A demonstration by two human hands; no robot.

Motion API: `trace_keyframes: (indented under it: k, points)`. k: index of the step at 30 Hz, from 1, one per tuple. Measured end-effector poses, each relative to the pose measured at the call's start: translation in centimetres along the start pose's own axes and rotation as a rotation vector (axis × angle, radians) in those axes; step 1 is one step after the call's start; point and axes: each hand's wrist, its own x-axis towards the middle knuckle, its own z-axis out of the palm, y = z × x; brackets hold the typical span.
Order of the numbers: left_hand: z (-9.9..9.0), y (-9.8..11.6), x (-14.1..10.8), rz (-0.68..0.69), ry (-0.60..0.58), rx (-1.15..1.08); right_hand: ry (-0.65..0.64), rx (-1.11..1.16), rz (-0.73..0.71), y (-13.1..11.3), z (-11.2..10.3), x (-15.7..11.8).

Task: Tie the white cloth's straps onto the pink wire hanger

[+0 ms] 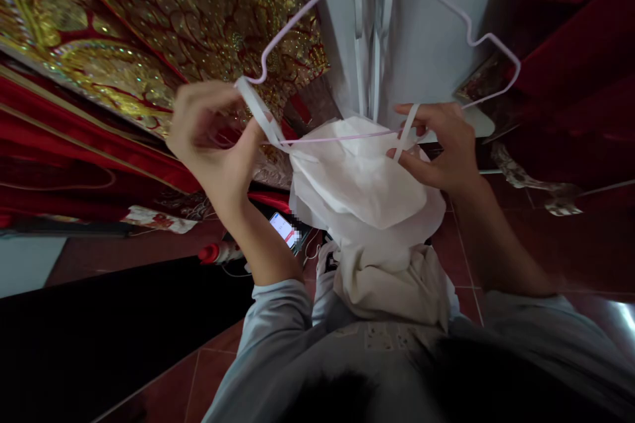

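A pale pink wire hanger hangs in front of me, its lower bar running between my hands. My left hand, slightly blurred, grips a white strap by the hanger's left end; the strap reaches from the fingertips past the thumb. A second, narrower strap is stretched between the thumb and fingers of my right hand, beside the lower bar. Both straps appear to belong to the white garment hanging below the bar. Beige cloth shows beneath it, over my lap.
Gold sequinned red garments hang close on the left, and dark red cloth on the right. A white panel stands behind the hanger. Below lie a lit phone, a red-capped bottle and a red tiled floor.
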Motion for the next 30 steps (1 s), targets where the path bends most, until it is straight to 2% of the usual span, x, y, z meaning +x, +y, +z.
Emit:
trace_keyframes:
  k: [3,6,9,12,15,17,20,25,26,27,30]
  points:
    - [1.0,1.6,0.8,-0.071,-0.059,0.055,0.019,-0.030,0.003,-0.2,0.1,0.1]
    - [2.1,2.5,1.3,-0.203,-0.078,-0.017,0.087,-0.039,0.016,-0.2,-0.3,0.3]
    - [2.4,1.8,0.9,-0.312,0.036,-0.174,0.064,-0.021,0.030,-0.1,-0.7,0.2]
    - [2.8,-0.4,-0.7,-0.416,0.188,-0.316,0.004,-0.022,0.072,-0.2,-0.7,0.1]
    - [4.9,-1.8,-3.3,-0.512,0.333,-0.516,-0.018,-0.008,0.121,-0.6,-0.5,0.2]
    - [6.8,-1.7,-5.0,-0.484,0.338,-0.569,-0.019,0.000,0.144,-1.0,-0.5,0.5]
    - [8.7,-0.5,-6.3,-0.450,0.305,-0.485,0.036,0.062,0.132,-0.9,-0.9,0.7]
    - [8.2,-0.1,-5.3,-0.360,0.331,-0.494,0.498,0.087,0.133,3.1,-3.8,-0.6]
    - [8.1,-0.2,-5.1,-0.337,0.327,-0.517,0.516,0.096,0.169,4.0,-4.6,-0.8]
    - [7.9,-0.3,-5.0,-0.321,0.319,-0.539,0.487,0.118,0.217,4.7,-5.2,-0.8]
    - [7.8,-0.5,-4.8,-0.317,0.328,-0.535,0.236,0.191,0.369,5.0,-6.6,0.4]
